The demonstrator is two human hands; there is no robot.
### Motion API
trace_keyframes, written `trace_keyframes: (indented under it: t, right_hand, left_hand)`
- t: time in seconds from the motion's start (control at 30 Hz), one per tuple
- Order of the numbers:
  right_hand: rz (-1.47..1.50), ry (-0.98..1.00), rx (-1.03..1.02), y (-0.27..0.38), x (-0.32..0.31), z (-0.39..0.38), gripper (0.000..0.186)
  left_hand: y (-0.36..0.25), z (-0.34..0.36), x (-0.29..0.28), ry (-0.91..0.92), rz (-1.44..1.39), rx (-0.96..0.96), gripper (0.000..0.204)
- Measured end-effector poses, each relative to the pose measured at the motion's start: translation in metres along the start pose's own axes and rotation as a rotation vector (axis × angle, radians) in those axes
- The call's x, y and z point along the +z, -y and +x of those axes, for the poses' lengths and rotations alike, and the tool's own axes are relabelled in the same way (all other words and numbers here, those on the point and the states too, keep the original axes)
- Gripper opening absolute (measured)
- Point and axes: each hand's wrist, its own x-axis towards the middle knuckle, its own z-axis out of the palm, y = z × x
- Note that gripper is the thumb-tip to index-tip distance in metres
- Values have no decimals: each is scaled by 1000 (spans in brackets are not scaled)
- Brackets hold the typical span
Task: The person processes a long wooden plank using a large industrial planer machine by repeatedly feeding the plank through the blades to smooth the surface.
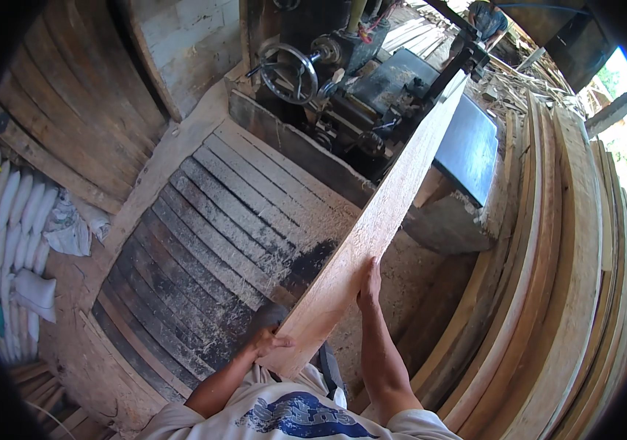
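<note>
A long pale wooden plank (pixel 379 213) runs from my chest up and away to a woodworking machine (pixel 372 95) with a dark metal table. My left hand (pixel 265 341) grips the plank's near left corner from below. My right hand (pixel 369 284) lies flat against the plank's right edge, a little farther along. The plank's far end rests on the machine's table (pixel 467 147), where another person (pixel 489 18) stands at the far side.
A tall stack of planks (pixel 570 279) leans along the right. A slatted wooden floor (pixel 210 235) dusted with sawdust lies to the left. White sacks (pixel 12 220) pile at the far left. A handwheel (pixel 288 72) sticks out from the machine.
</note>
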Motion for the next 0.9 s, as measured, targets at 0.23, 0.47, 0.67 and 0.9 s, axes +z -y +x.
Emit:
trace_keyframes:
  t: [0.23, 0.47, 0.67, 0.9]
  right_hand:
    - [-419, 129, -52, 72, -14, 27, 54]
    - [-788, 329, -190, 88, -58, 24, 56]
    - [-518, -120, -212, 126, -17, 129, 35]
    - [-136, -151, -182, 207, 4, 269, 50]
  left_hand:
    - [-127, 130, 16, -4, 32, 32, 66]
    - [-238, 290, 38, 49, -2, 12, 71]
    - [-403, 382, 58, 144, -103, -40, 57]
    - [-450, 444, 53, -18, -285, 365, 30]
